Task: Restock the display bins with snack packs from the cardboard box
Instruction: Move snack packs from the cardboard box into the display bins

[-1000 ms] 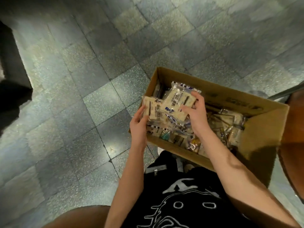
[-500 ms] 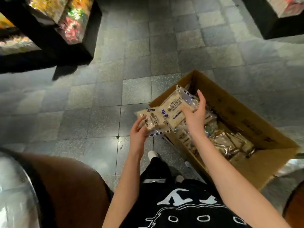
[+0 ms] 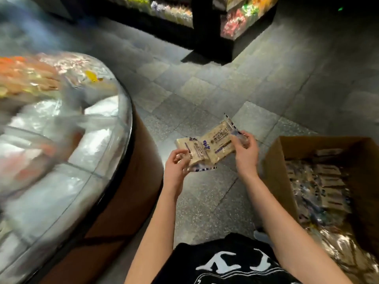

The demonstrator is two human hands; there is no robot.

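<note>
Cardboard box (image 3: 274, 165) on the right is full of snack packs, so restocking looks far from done. Two beige bread packs (image 3: 215, 145), overlapping, are held over the floor between the box and the blurred round display bin (image 3: 126, 119). The left hand (image 3: 176, 167) pinches the lower pack's near edge. The right hand (image 3: 246, 152) grips the upper pack's end.

Beige snack packs (image 3: 217, 144) (purple print, perhaps); brown box (image 3: 274, 162).
</note>
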